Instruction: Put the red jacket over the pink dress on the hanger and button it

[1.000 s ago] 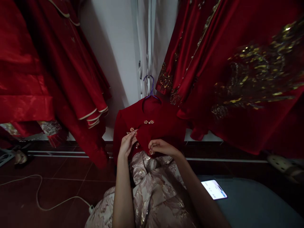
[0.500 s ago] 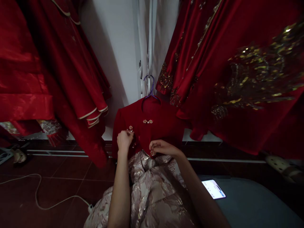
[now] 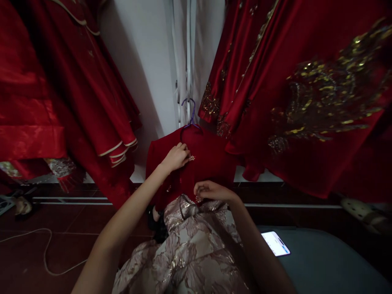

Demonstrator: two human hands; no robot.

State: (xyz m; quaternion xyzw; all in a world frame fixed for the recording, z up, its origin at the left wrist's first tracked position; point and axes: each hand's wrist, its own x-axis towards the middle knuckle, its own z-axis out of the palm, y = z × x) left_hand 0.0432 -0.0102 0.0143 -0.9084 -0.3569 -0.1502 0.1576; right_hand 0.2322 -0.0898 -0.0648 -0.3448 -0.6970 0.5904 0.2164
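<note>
A small dark red jacket (image 3: 211, 161) hangs on a purple hanger (image 3: 190, 116) against the white wall, with a pale gold brocade skirt (image 3: 196, 245) spilling below it. My left hand (image 3: 176, 157) rests near the collar, fingers curled over a jewelled clasp (image 3: 192, 157). My right hand (image 3: 210, 190) pinches the jacket's lower front edge by another clasp, just above the skirt's waist.
Long red gowns (image 3: 76, 90) hang at left and gold-embroidered red gowns (image 3: 306, 94) at right. A lit phone (image 3: 275, 243) lies on a grey-blue seat (image 3: 330, 265). A white cable (image 3: 45, 253) snakes over the dark red floor tiles. Shoes (image 3: 364, 212) sit at far right.
My left hand has risen from the jacket's side clasp to the clasp by the collar. My right hand stayed at the lower edge.
</note>
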